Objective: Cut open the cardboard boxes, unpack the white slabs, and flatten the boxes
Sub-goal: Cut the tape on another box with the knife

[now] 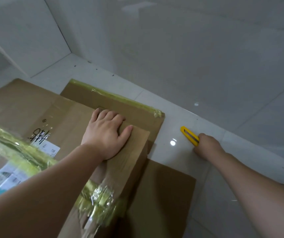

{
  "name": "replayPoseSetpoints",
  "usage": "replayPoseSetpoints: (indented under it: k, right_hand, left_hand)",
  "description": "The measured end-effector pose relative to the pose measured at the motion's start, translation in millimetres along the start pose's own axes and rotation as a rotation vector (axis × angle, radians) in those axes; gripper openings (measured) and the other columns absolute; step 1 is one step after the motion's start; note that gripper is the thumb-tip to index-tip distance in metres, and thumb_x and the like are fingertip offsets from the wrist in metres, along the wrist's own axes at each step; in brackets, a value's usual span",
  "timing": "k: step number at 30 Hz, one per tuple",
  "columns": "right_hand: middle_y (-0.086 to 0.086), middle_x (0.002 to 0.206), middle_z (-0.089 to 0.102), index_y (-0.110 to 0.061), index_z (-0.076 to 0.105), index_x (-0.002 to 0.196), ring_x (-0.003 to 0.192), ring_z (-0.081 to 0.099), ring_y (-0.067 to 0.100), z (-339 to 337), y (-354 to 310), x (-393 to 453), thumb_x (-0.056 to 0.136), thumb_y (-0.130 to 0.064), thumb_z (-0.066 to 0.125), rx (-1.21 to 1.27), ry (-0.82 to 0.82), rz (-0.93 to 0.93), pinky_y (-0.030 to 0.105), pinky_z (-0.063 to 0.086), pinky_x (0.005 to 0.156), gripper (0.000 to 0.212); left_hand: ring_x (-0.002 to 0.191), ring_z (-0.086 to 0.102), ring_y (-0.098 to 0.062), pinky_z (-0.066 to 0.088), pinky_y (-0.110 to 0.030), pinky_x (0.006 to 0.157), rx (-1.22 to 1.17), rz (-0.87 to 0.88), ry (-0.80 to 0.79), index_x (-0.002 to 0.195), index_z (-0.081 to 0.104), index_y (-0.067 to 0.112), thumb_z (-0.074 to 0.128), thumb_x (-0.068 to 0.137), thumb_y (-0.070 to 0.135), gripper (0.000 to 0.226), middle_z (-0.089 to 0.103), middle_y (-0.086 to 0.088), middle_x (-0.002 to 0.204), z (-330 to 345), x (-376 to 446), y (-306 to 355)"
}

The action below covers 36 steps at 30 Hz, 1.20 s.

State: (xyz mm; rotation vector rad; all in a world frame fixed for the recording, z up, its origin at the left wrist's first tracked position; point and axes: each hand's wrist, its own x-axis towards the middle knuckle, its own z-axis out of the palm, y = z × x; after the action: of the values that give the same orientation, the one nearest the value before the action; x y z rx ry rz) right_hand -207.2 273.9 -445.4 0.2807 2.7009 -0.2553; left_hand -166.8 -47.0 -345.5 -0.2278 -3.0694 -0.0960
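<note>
Cardboard box [34, 117], taped with yellowish film [17, 148], is lying on the white tiled floor [215, 194], with flattened cardboard [163, 189] showing beneath its right edge. You are pressing your left hand [106, 136] flat on the box's upper right corner, fingers [107, 115] spread apart and open, holding nothing. To the right of the box, well apart from it, your right hand [208, 146] is resting on the floor with its fingers closed around the yellow utility knife [189, 135]. The knife's long axis is running diagonally, its free end pointing up and left toward the box's far right corner. Whether the blade is extended cannot be told. The right hand is therefore the one to carry the knife leftward to the box, while the left hand is already steadying it. The box is appearing still sealed; its contents are hidden, and no white slabs are in view. Judging from this, the cutting step on this box is not yet begun, and the tape seam lying left of your left hand is the likely target.
</note>
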Motion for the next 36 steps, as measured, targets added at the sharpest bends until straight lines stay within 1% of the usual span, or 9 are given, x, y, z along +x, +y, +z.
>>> replayPoseSetpoints:
  k: [2,5,9,13,18,22,28,32,36]
  right_hand:
    - [0.019,0.099,0.059,-0.008,0.046,0.094,0.088,0.062,0.034,-4,-8,-11,0.083,-0.009,0.057,0.187,-0.019,-0.007,0.033,0.046,0.066,0.016]
    - [0.017,0.086,0.055,-0.008,0.047,0.099,0.063,0.060,0.025,-20,-28,-42,0.087,0.004,0.052,0.760,-0.150,-0.036,0.036,0.053,0.060,0.018]
    - [0.011,0.091,0.054,-0.015,0.050,0.105,0.080,0.061,0.021,-63,-53,-96,0.084,0.017,0.050,1.059,-0.331,-0.320,0.036,0.057,0.078,0.039]
    - [0.014,0.099,0.060,-0.012,0.053,0.108,0.084,0.067,0.023,-91,-81,-146,0.088,0.019,0.043,1.116,-0.350,-0.487,0.033,0.056,0.079,0.038]
    - [0.019,0.093,0.059,0.000,0.055,0.105,0.073,0.062,0.026,-101,-126,-186,0.095,0.013,0.038,1.117,-0.216,-0.528,0.037,0.057,0.076,0.024]
    - [0.012,0.076,0.058,0.001,0.056,0.095,0.055,0.056,0.019,-100,-160,-203,0.101,-0.004,0.039,1.161,0.039,-0.471,0.034,0.055,0.055,0.018]
    - [-0.003,0.051,0.054,-0.001,0.059,0.083,0.038,0.041,0.015,-96,-171,-216,0.098,-0.023,0.049,1.179,0.391,-0.237,0.022,0.036,0.040,0.028]
    - [0.000,0.047,0.051,-0.013,0.066,0.074,0.035,0.038,0.016,-97,-154,-233,0.094,-0.028,0.058,1.211,0.511,-0.107,0.020,0.034,0.037,0.025]
    - [0.000,0.045,0.052,-0.004,0.063,0.073,0.035,0.041,0.017,-85,-136,-252,0.091,-0.034,0.061,1.155,0.571,0.024,0.024,0.036,0.037,0.035]
  left_hand:
    - [0.130,0.035,-0.016,0.006,-0.040,0.117,0.008,-0.001,-0.013,0.122,0.053,0.032,0.013,0.090,0.064,0.060,0.052,0.007,0.129,1,0,1]
    - [0.136,0.026,-0.016,0.005,-0.040,0.117,-0.020,-0.008,-0.046,0.132,0.044,0.029,0.013,0.091,0.063,0.062,0.043,0.005,0.140,-2,-1,3]
    - [0.144,0.009,-0.017,-0.001,-0.035,0.118,-0.100,0.021,-0.139,0.146,0.024,0.019,0.018,0.092,0.062,0.069,0.022,-0.004,0.155,-17,-11,1]
    - [0.140,0.019,-0.019,0.008,-0.032,0.116,-0.176,0.112,-0.101,0.143,0.032,0.019,0.037,0.094,0.052,0.059,0.029,-0.003,0.151,-42,-38,-8]
    - [0.124,0.044,-0.014,0.037,-0.026,0.098,-0.418,0.104,-0.060,0.131,0.050,0.021,0.051,0.093,0.036,0.041,0.052,0.006,0.130,-81,-66,-25]
    - [0.103,0.055,-0.013,0.043,-0.024,0.080,-0.415,0.191,-0.049,0.115,0.060,0.023,0.050,0.093,0.033,0.027,0.061,0.008,0.110,-101,-82,-36]
    - [0.118,0.044,-0.016,0.036,-0.025,0.096,-0.239,0.521,-0.140,0.123,0.054,0.028,0.040,0.094,0.039,0.034,0.048,0.008,0.131,-65,-95,-46]
    - [0.134,0.034,-0.018,0.018,-0.030,0.115,-0.296,0.447,-0.095,0.134,0.048,0.023,0.038,0.094,0.041,0.045,0.040,0.002,0.144,-31,-104,-37]
    - [0.126,0.045,-0.024,0.026,-0.037,0.112,-0.317,0.447,0.028,0.123,0.058,0.018,0.036,0.087,0.039,0.047,0.053,-0.004,0.133,-19,-102,-24]
